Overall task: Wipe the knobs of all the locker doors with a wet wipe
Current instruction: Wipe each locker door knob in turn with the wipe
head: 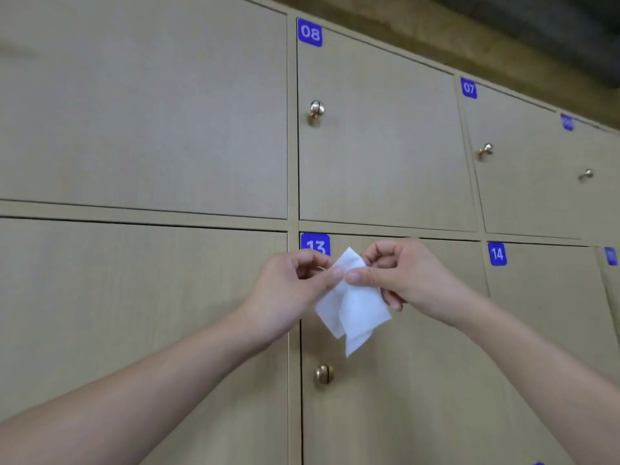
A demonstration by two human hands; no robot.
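Both grips pinch one white folded wet wipe (352,303) between thumb and fingers: left hand (295,283), right hand (402,276). It hangs before beige wooden locker door 13 (419,397), above its round brass knob (324,374). Door 08's shiny knob (316,109) sits higher; farther knobs look blurred.

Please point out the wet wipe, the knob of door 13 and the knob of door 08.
wipe (355,307), head view, middle of the white sheet.
knob of door 13 (324,373), head view, its round front.
knob of door 08 (316,108), head view, its round head.
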